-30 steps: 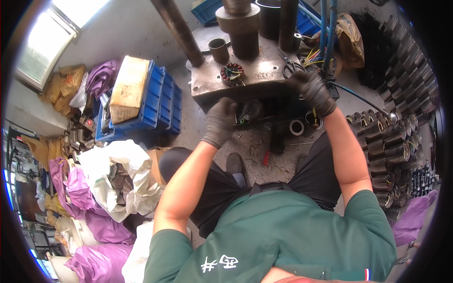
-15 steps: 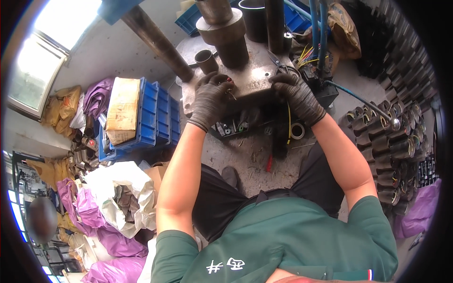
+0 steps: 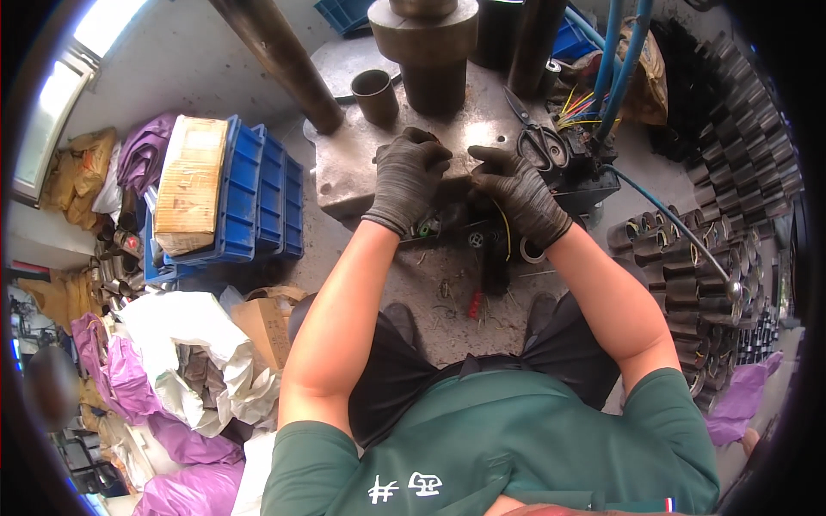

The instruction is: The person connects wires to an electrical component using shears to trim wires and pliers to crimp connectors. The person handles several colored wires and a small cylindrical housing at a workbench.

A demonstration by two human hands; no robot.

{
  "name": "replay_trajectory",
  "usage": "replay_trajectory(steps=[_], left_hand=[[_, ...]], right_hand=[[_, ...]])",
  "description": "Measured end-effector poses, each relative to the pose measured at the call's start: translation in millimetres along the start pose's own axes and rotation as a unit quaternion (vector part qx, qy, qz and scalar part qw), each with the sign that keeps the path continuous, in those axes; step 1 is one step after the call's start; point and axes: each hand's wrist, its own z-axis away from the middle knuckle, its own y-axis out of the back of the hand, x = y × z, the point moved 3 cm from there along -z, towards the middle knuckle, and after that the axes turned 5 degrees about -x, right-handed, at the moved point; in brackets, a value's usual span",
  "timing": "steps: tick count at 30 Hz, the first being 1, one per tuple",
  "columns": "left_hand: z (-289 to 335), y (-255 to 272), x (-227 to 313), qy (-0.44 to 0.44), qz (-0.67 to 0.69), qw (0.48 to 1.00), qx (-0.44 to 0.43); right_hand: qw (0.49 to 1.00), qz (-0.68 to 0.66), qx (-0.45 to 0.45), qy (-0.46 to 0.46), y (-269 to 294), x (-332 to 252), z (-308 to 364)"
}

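The workshop floor (image 3: 447,292) was dusty grey concrete, strewn with scraps and crowded on every side. Nearest, on the person's left, lay white and purple sacks (image 3: 163,361) and a cardboard scrap. Farther out on that side stood stacked blue crates (image 3: 262,202) with a worn cardboard box (image 3: 188,181) on top. To the right, rows of dark metal sleeves (image 3: 688,284) were packed upright along the floor.

Both hands wore dark gloves and met at the near edge of a heavy steel press plate (image 3: 353,159). The left hand (image 3: 406,179) lay palm down with its fingers curled over the plate's front rim. The right hand (image 3: 516,193) rested just beside it, fingers bent and tips touching the left's fingertips. Whether either gripped a small part between them could not be told.

On the plate beyond the hands lay black-handled scissors (image 3: 538,138), beside a tangle of coloured wires (image 3: 581,107). A short metal ring (image 3: 376,93) stood upright near the thick central ram (image 3: 426,43). Blue hoses (image 3: 615,60) ran down behind.
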Motion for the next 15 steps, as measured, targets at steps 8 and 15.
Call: replay_trajectory(steps=[8,15], left_hand=[[-6,5,4,0.003,-0.028,0.999,-0.038],[-5,14,6,-0.018,-0.004,0.998,-0.055]], right_hand=[[0.999,0.01,0.031,-0.024,-2,18,-27],[1.0,0.008,0.024,-0.015,-12,17,-29]])
